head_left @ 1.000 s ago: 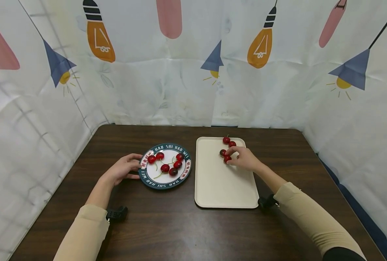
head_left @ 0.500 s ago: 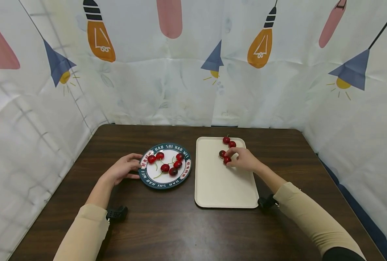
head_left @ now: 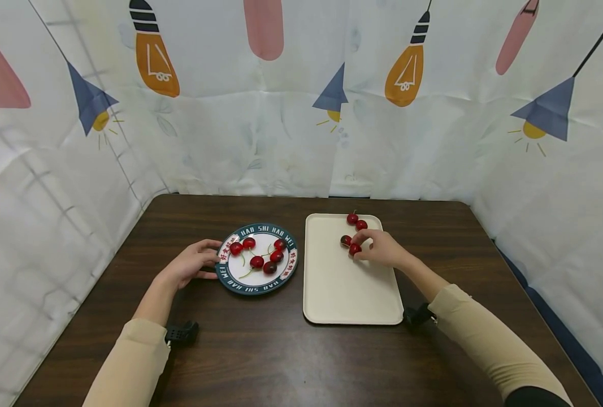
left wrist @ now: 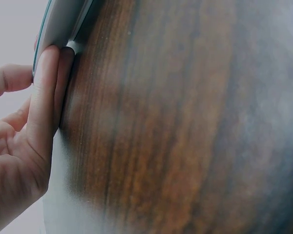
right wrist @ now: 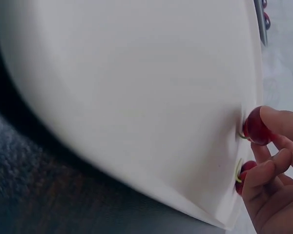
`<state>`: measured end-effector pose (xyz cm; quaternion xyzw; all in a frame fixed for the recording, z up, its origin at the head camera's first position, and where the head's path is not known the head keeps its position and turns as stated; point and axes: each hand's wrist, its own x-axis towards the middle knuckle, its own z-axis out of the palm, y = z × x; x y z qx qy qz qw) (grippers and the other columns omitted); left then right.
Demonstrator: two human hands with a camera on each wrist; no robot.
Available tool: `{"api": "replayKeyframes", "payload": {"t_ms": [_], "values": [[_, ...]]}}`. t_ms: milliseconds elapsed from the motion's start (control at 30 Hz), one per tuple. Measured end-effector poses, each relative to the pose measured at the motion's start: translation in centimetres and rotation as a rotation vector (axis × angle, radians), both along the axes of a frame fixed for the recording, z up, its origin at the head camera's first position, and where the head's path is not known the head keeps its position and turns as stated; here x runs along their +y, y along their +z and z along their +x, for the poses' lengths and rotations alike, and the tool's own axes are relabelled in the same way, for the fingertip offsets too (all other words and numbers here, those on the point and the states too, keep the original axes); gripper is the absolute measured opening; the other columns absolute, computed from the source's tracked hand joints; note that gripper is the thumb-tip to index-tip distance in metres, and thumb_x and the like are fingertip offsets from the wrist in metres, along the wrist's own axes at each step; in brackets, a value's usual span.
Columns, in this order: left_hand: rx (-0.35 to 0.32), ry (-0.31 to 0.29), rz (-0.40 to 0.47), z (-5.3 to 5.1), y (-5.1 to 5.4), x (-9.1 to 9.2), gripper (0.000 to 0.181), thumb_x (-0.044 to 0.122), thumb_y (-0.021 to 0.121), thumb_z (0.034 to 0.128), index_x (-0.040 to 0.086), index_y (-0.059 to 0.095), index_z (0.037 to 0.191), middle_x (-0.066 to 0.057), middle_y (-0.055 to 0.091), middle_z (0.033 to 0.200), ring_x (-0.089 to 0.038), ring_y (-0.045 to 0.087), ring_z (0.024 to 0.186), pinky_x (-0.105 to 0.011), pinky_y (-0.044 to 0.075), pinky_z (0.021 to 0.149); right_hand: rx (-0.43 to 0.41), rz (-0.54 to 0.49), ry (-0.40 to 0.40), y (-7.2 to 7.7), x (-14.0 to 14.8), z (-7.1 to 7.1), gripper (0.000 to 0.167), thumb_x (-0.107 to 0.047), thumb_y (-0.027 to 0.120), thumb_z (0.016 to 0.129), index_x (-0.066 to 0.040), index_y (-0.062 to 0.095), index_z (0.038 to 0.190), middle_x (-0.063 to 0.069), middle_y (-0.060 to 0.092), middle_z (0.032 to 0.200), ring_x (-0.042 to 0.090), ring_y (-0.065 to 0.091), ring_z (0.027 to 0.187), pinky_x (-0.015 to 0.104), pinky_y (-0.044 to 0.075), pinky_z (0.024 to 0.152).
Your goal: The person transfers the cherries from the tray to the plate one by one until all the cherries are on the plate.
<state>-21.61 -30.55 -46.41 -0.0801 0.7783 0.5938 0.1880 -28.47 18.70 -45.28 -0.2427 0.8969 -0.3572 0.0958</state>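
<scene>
A round plate point(head_left: 255, 290) with a dark rim and several red cherries stands left of centre. My left hand point(head_left: 191, 263) holds the plate's left edge; in the left wrist view, fingers point(left wrist: 44, 92) of it lie against the plate's underside point(left wrist: 63, 19). On the cream tray point(head_left: 349, 299), my right hand point(head_left: 380, 249) pinches a cherry point(head_left: 354, 249) between thumb and fingertips. Another cherry point(head_left: 346, 241) is right beside it, and more point(head_left: 361, 225) lie at the tray's far end. The right wrist view shows the pinched cherry point(right wrist: 256, 127) close to the tray's surface.
The brown table point(head_left: 260, 350) carries the plate and the tray side by side, with a narrow gap between them. Behind the table hangs a white curtain point(head_left: 260, 141) printed with lamps and bulbs, which also runs along both sides.
The pinched cherry and the dark one beside it have shifted very slightly on the tray. My left hand and the plate stay where they were.
</scene>
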Motion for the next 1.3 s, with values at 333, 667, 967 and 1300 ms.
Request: {"api": "replayKeyframes", "payload": {"t_ms": [333,667,967,1300], "values": [[0.005,-0.005,0.004,0.0,-0.1,0.0,0.057,0.015,0.052,0.106,0.001,0.029,0.156,-0.027,0.04,0.145,-0.036,0.053,0.119,-0.04,0.061,0.086,0.02,-0.014,0.019,1.0,0.0,-0.1,0.027,-0.013,0.082,0.087,-0.009,0.071,0.11,0.005,0.067,0.105,0.029,0.058,0.098,0.036,0.049,0.077],[0.011,-0.007,-0.004,0.0,-0.2,0.0,0.058,0.017,0.053,0.106,0.001,0.029,0.157,-0.028,0.042,0.144,-0.036,0.054,0.118,-0.04,0.061,0.086,0.048,-0.036,0.05,2.2,-1.5,-0.7,0.029,-0.01,0.082,0.087,-0.006,0.07,0.112,0.005,0.069,0.105,0.032,0.059,0.102,0.04,0.048,0.085],[0.011,-0.007,-0.011,0.0,-0.1,0.1,0.058,0.016,0.053,0.1059,0.001,0.029,0.156,-0.028,0.042,0.143,-0.036,0.054,0.117,-0.039,0.061,0.086,0.079,-0.062,0.117,3.2,-4.3,-0.7,0.028,-0.01,0.081,0.086,-0.006,0.07,0.111,0.005,0.07,0.104,0.032,0.06,0.1,0.034,0.049,0.077],[0.013,-0.004,-0.005,0.0,-0.1,0.0,0.057,0.014,0.052,0.1052,0.0,0.029,0.156,-0.028,0.043,0.141,-0.034,0.055,0.114,-0.039,0.061,0.086,0.034,-0.027,0.154,3.4,-7.6,-0.7,0.03,-0.014,0.082,0.087,-0.01,0.07,0.115,0.002,0.069,0.107,0.034,0.061,0.107,0.042,0.051,0.091]]}}
